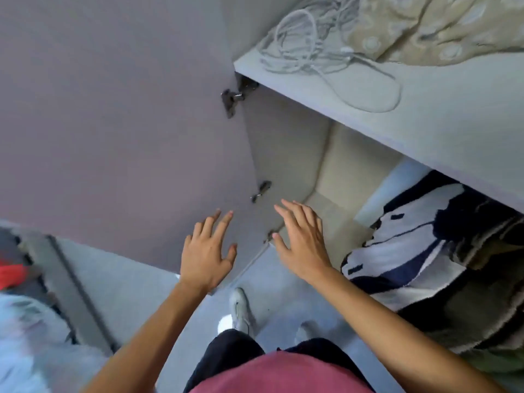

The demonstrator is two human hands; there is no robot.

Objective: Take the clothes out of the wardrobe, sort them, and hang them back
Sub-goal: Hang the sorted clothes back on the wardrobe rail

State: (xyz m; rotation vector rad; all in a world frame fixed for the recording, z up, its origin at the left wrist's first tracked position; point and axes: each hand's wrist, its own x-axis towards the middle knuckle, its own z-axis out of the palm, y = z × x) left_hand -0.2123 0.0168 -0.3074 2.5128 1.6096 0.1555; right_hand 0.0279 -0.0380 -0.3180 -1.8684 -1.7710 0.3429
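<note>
Now, head view: the person stood at the open wardrobe (283, 154), looking down past both arms.
Left hand: the left hand (207, 251) was spread wide, fingers straight, gripping nothing, held in front of the open door (113, 123); whether it touched the panel could not be told.
Right hand: the right hand (303, 236) was equally flat and empty, fingers fanned, hovering at the mouth of the lower compartment near the bottom hinge (262, 190).
Why so: both hands looked poised for a reach, probably heading in toward the clothes rather than working the door, which already stood wide.
Clothes: a striped garment (411, 251) in white, navy and black hung or slumped under the shelf (425, 123) on the right side, well apart from either hand, with darker fabric pressed beside it.
Shelf load: a coiled white cable (312, 49) and a beige patterned cloth (439, 26) sat up there, out of the way.
Floor: white shoes (239, 310) were planted close to the wardrobe base, squaring the body to the opening.
Left edge: blurred pale fabric (25, 350) and something red (11, 275) lay low down; too smeared to name.
Judgement: taking-out seemed barely begun, with garments in the wardrobe.
</note>
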